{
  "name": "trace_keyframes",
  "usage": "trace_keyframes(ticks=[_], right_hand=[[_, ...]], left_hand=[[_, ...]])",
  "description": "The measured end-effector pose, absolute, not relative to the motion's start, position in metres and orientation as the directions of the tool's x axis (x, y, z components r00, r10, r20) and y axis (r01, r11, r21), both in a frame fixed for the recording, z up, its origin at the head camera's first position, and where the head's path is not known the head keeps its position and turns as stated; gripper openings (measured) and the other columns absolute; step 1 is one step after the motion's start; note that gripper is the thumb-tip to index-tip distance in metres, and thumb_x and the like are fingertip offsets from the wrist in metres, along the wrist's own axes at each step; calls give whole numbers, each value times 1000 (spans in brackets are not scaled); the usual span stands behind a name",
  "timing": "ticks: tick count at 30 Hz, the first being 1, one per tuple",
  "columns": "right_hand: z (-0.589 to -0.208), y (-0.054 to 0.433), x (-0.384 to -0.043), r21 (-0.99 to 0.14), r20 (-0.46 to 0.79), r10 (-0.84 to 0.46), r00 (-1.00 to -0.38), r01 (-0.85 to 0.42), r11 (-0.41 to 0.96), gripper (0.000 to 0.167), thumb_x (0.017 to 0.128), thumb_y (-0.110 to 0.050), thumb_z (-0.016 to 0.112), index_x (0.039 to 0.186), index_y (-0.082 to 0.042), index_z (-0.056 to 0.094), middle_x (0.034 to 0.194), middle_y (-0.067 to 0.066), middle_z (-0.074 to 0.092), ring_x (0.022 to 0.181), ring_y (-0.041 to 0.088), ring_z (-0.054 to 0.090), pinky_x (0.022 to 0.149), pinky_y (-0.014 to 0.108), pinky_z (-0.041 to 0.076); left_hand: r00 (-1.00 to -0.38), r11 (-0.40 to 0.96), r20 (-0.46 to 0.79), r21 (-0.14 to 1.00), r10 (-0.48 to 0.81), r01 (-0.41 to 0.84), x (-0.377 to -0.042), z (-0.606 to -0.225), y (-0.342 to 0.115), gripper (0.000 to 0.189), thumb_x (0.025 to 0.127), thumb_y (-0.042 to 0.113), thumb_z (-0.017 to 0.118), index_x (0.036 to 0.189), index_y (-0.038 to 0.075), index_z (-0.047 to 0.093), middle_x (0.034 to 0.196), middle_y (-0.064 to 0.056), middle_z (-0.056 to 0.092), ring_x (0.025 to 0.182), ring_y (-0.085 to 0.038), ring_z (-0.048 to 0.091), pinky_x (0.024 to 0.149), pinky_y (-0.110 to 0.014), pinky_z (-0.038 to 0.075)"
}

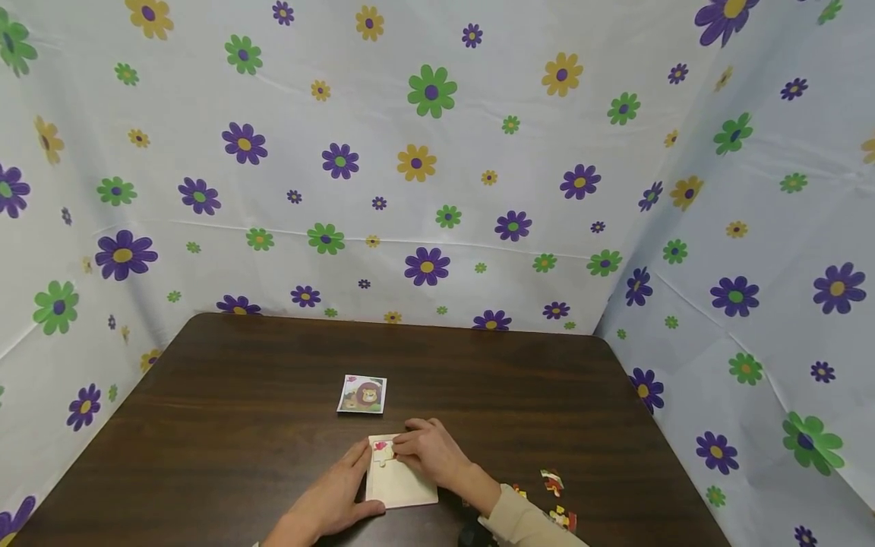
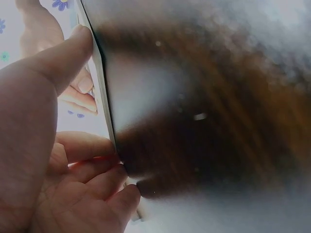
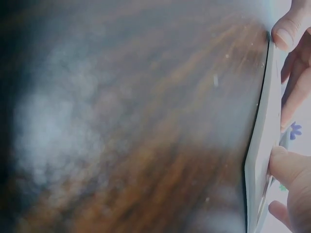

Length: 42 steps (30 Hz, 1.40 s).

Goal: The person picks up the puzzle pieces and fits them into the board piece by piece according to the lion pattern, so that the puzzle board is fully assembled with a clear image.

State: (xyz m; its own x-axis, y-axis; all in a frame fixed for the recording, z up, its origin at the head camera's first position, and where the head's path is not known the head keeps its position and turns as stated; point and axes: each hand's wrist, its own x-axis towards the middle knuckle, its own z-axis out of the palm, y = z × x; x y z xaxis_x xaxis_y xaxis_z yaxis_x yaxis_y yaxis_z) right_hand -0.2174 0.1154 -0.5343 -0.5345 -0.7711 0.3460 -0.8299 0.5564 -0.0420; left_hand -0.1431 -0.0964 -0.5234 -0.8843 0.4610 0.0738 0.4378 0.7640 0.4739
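A pale square puzzle board [image 1: 402,486] lies near the front of the table. My left hand [image 1: 333,490] holds it at the left, fingers along the side edge and thumb at the lower edge; the left wrist view shows this thumb [image 2: 77,48] against the board's rim. A puzzle piece [image 1: 380,449] with a pink flower sits in the board's upper left corner. Over the top edge, my right hand [image 1: 432,453] pinches a puzzle piece beside it, largely hidden by the fingers. From the side, the right thumb [image 3: 286,167] meets the board's upper face.
Behind the board lies a square lion picture [image 1: 362,396]. Several loose puzzle pieces [image 1: 563,519] are scattered to the right, partly behind the right sleeve [image 1: 526,520]. A black object [image 1: 473,534] is at the front edge of view. Flowered cloth [image 1: 383,114] surrounds the dark wooden table [image 1: 239,395].
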Motion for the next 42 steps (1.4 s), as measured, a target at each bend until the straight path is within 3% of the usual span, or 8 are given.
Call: trace_keyframes(ticks=[4, 7, 15, 26, 30, 34, 38, 42], right_hand=[[-532, 116, -219, -45, 353, -771, -530, -833, 551, 14, 85, -25, 72, 98, -22, 78, 104, -10, 71, 107, 20, 62, 84, 36, 49], [-532, 117, -220, -124, 356, -760, -543, -834, 538, 16, 85, -21, 73, 100, -19, 78, 105, -6, 72, 109, 22, 63, 87, 37, 50], [-537, 124, -215, -358, 321, -671, -668, -742, 567, 20, 86, -21, 72, 105, -15, 76, 111, -3, 70, 120, 31, 56, 92, 58, 43], [-535, 127, -215, -377, 277, -641, -716, -695, 612, 16, 85, -22, 73, 100, -19, 78, 110, -8, 70, 122, 26, 55, 96, 63, 37], [-530, 130, -217, -345, 335, -675, -658, -752, 562, 18, 85, -21, 73, 102, -16, 77, 110, -4, 70, 118, 26, 58, 95, 58, 41], [-507, 146, -227, -328, 481, -647, -591, -806, 493, 21, 83, -16, 75, 103, -9, 76, 106, 3, 72, 105, 24, 64, 91, 43, 50], [-473, 179, -236, -384, 573, -505, -646, -756, 531, 25, 78, -14, 79, 102, -7, 75, 101, 5, 72, 96, 21, 66, 84, 38, 53], [-454, 221, -232, -437, 525, -414, -744, -653, 619, 25, 77, -16, 80, 101, -9, 74, 99, 2, 72, 93, 21, 67, 81, 40, 54]], left_hand=[[-883, 762, 88, 471, 460, 444, -145, -522, -96, 92, 76, 48, 76, 134, -15, 43, 140, -31, 41, 126, -41, 45, 97, -54, 41], [-885, 758, 83, 482, 459, 439, -145, -521, -96, 92, 76, 47, 77, 134, -15, 43, 140, -30, 41, 126, -41, 45, 98, -54, 41], [-884, 756, 59, 495, 463, 429, -143, -521, -95, 92, 76, 46, 78, 135, -15, 42, 140, -31, 40, 125, -41, 46, 97, -54, 42], [-886, 750, 71, 502, 459, 430, -145, -522, -96, 92, 77, 46, 77, 135, -16, 41, 140, -32, 40, 127, -42, 44, 99, -55, 40], [-884, 755, 65, 495, 462, 430, -145, -523, -96, 92, 76, 47, 77, 135, -15, 42, 140, -31, 40, 126, -42, 44, 98, -55, 40], [-885, 763, 70, 478, 460, 435, -145, -524, -95, 91, 75, 46, 78, 135, -14, 43, 140, -30, 41, 126, -40, 46, 98, -53, 41], [-888, 756, 83, 492, 453, 432, -143, -525, -95, 91, 74, 43, 80, 134, -14, 43, 139, -30, 41, 126, -40, 45, 98, -54, 41], [-890, 752, 62, 511, 451, 416, -141, -522, -97, 92, 75, 43, 79, 134, -16, 42, 140, -31, 40, 127, -42, 43, 98, -55, 40]])
